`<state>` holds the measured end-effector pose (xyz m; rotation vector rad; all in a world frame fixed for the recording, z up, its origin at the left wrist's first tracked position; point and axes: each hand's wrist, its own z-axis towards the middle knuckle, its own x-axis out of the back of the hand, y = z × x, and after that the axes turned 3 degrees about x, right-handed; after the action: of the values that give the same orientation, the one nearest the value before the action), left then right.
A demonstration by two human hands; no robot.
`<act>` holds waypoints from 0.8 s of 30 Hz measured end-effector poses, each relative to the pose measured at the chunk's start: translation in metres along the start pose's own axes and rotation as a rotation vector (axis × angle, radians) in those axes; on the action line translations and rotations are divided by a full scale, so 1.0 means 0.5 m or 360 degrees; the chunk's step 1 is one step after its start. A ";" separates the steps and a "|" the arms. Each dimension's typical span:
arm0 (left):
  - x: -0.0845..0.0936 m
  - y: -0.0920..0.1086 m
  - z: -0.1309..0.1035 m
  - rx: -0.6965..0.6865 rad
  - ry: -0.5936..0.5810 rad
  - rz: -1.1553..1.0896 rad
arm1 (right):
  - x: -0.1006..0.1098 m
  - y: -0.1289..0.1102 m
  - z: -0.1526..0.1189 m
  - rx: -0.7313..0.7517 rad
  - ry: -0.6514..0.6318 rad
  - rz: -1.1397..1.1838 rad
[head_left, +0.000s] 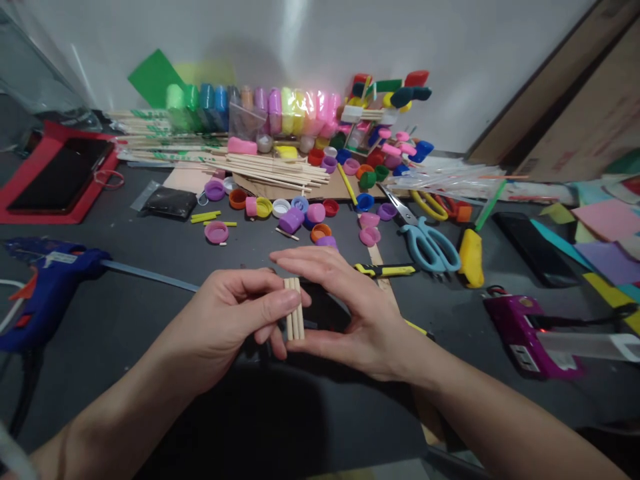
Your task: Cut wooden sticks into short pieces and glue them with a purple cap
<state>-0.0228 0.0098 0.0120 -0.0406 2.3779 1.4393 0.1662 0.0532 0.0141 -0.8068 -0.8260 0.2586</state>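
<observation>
Together, both hands are meeting over the near middle of the dark table, holding a small bundle of short wooden sticks upright between them. The left hand is pinching the bundle from the left, its thumb lying across the sticks and its fingers curled behind them. The right hand is cupping the bundle from the right, with its long fingers arching over the top end and its thumb pressing in near the bottom end. Just beyond the hands, bottle caps in many colours are lying scattered, and behind them a pile of long wooden sticks is resting near the far wall. To the right of the caps, pale blue scissors are lying just beside a yellow utility knife. At the left edge a blue glue gun is sitting, and at the right a purple glue gun is lying on its side.
</observation>
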 end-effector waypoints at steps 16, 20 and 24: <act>-0.005 -0.001 -0.004 -0.0122 0.0016 0.0160 | 0.006 0.005 0.003 0.0191 0.0088 -0.0265; -0.009 0.001 -0.003 -0.0209 0.0018 0.0199 | 0.006 0.002 0.003 0.0176 0.0101 -0.0292; -0.011 0.005 -0.005 -0.0207 -0.0014 0.0247 | 0.008 -0.001 0.003 0.0191 0.0125 -0.0376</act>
<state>-0.0187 0.0078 0.0170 0.1192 2.3213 1.6597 0.1677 0.0555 0.0175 -0.5970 -0.8159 0.0655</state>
